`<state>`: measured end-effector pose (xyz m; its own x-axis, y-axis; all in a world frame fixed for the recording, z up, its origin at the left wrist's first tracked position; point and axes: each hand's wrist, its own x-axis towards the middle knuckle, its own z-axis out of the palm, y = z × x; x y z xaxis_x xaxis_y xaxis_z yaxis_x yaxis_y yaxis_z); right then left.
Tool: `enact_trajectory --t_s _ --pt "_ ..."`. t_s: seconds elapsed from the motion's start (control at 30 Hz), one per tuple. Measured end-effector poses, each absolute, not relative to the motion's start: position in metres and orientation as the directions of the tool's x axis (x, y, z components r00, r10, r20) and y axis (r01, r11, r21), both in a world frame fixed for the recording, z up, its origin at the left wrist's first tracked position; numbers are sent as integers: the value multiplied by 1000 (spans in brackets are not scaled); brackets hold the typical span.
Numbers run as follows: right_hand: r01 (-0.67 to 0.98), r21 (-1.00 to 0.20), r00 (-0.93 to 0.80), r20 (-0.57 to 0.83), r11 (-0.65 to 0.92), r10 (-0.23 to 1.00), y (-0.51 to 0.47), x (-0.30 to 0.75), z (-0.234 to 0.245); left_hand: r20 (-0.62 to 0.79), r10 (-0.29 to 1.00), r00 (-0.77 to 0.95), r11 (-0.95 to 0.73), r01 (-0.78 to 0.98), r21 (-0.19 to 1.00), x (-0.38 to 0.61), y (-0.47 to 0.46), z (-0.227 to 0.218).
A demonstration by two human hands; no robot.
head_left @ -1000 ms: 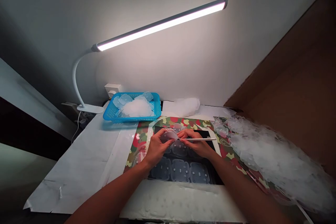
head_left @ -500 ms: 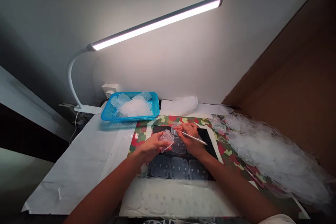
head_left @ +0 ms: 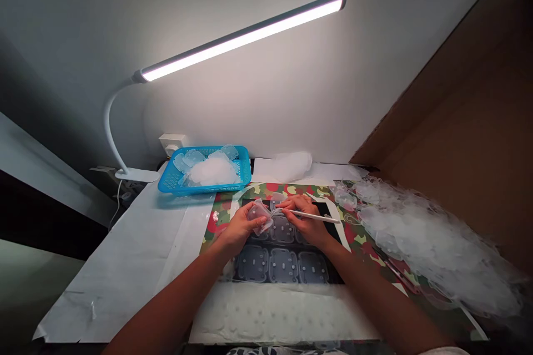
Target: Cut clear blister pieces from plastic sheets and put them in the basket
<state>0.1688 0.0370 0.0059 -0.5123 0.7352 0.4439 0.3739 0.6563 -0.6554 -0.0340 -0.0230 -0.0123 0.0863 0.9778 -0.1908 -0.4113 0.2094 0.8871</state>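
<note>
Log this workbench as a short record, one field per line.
Left hand: holds a translucent rounded plastic piece
Right hand: holds a slim white rod-shaped tool, tip close to that piece
Surface: translucent rounded-square plastic plates in rows on a flat black panel
Back left: blue perforated plastic basket holding translucent pieces
Right side: heap of translucent plastic
Light: white bar-shaped lamp, lit
</note>
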Motion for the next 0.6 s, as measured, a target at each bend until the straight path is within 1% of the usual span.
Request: enact_trajectory --t_s 0.3,0.4,0.47,0.53,0.6 --pt "513 -535 -420 527 672 739 38 167 0 -186 974 128 220 -350 911 -34 -28 -6" --pt "558 -500 -397 540 662 742 46 163 1 -173 983 60 184 -315 931 -36 -17 -5" --pt "561 -536 -382 509 631 772 61 160 2 -160 987 -22 146 -298 943 -37 0 -2" --pt "528 -644 -343 434 554 833 83 157 2 -168 985 -48 148 -288 946 -36 25 5" --pt "472 -767 -288 332 434 898 106 156 0 -198 980 -26 184 -273 944 -31 51 13"
